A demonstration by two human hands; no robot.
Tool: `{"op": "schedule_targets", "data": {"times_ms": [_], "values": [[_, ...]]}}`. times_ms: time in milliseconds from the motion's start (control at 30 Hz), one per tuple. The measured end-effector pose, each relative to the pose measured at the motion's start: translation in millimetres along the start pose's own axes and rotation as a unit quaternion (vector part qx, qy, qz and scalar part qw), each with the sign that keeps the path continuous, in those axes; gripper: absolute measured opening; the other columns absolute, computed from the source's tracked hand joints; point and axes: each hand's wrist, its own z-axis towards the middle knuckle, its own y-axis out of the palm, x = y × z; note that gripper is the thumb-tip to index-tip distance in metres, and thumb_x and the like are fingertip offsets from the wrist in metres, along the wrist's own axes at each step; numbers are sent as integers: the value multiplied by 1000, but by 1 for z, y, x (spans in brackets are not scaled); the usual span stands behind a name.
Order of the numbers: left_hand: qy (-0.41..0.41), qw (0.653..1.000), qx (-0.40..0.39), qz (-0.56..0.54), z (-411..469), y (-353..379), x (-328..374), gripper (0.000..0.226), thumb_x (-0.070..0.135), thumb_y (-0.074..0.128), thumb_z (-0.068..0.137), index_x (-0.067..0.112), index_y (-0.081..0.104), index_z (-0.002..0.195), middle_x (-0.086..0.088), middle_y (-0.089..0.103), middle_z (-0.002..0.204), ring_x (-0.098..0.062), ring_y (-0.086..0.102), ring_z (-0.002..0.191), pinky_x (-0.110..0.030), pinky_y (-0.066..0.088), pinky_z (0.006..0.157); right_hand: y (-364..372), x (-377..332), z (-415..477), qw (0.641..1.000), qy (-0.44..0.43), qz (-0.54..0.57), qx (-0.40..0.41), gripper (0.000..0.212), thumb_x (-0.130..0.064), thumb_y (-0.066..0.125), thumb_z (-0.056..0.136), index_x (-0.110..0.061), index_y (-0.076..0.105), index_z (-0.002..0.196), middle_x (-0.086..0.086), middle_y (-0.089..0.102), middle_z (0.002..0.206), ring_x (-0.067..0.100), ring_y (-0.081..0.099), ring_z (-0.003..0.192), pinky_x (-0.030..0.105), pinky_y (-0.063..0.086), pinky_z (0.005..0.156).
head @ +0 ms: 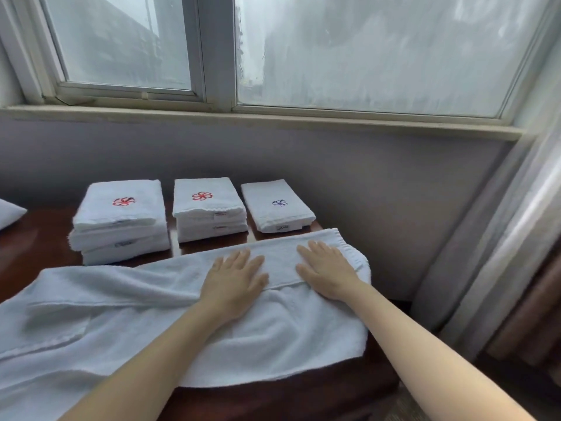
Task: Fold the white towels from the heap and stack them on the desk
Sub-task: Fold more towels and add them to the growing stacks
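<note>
A large white towel [127,302] lies spread across the dark wooden desk [36,244], its upper part folded over in a long band. My left hand [233,278] presses flat on that band near the middle, fingers straight. My right hand [326,268] presses flat on it further right, close to the towel's right end. Behind the towel stand a left stack [120,220] and a middle stack [209,208] of folded white towels with red emblems, and a single folded towel [277,205] with a blue emblem.
The desk stands against a grey wall under a window sill [273,120]. A curtain [498,238] hangs at the right. A white pillow corner [9,214] shows at the far left. The towel's right side hangs over the desk's front corner.
</note>
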Motion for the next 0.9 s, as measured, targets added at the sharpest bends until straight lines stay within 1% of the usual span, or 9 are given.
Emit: {"op": "schedule_targets", "data": {"times_ms": [200,367,500,600,667,733,800,867,900], "values": [[-44,999,-1,20,11,1,2,71,72,13,92,39,9,156,4,-1,166,-15,-5,152,-50,-8,120,0,10,26,1000,-17,15,-11,65,-61,31,96,-39,15,155,-7,3,165,13,-4,151,46,-9,120],[-67,997,-20,26,7,-1,10,72,74,11,92,40,4,156,4,-6,165,-18,-11,151,-56,-11,118,-2,17,21,1000,-16,-2,-24,68,-70,26,92,-46,9,154,-13,0,164,17,-8,151,52,-12,119],[-69,997,-20,7,-3,1,28,73,72,14,93,37,6,156,3,-4,166,-20,-10,152,-56,-11,118,-6,22,7,999,-13,-3,-31,65,-66,28,95,-45,10,154,-12,0,164,17,-7,151,52,-9,120],[-38,999,-22,-28,-11,-3,36,71,68,24,95,32,16,156,1,3,166,-22,-5,152,-53,-9,119,-13,20,-4,999,10,0,-34,60,-53,34,98,-40,17,154,-8,6,165,20,-2,152,53,-6,120],[-15,994,-9,-104,-17,-11,31,61,57,38,98,28,33,151,0,20,163,-20,10,151,-48,1,122,-16,9,-9,999,20,28,-17,55,-42,39,98,-32,30,151,-2,19,163,21,6,151,54,-4,119],[-20,979,33,-201,-29,-21,16,46,45,50,98,29,48,142,6,41,153,-13,33,142,-38,24,118,-15,-13,-13,996,2,84,7,51,-33,44,99,-29,36,149,-2,26,160,18,12,150,50,-2,121],[-19,968,102,-228,-46,-33,-3,32,36,54,96,32,60,127,14,58,134,-8,50,126,-32,40,105,-13,-43,-16,987,-41,150,40,50,-30,49,98,-29,41,147,-5,36,156,14,26,145,42,13,121],[-23,960,156,-233,-68,-47,-26,20,31,57,94,31,67,111,15,67,112,-5,59,109,-33,48,95,-12,-81,-18,976,-97,185,62,48,-28,53,96,-29,47,144,-8,46,149,11,40,136,34,31,114],[-31,955,177,-236,-80,-54,-38,16,30,58,93,31,68,105,15,69,103,-3,61,99,-33,50,90,-11,-102,-18,972,-124,191,64,47,-28,54,96,-29,48,142,-10,49,146,9,44,131,31,36,110]]}}
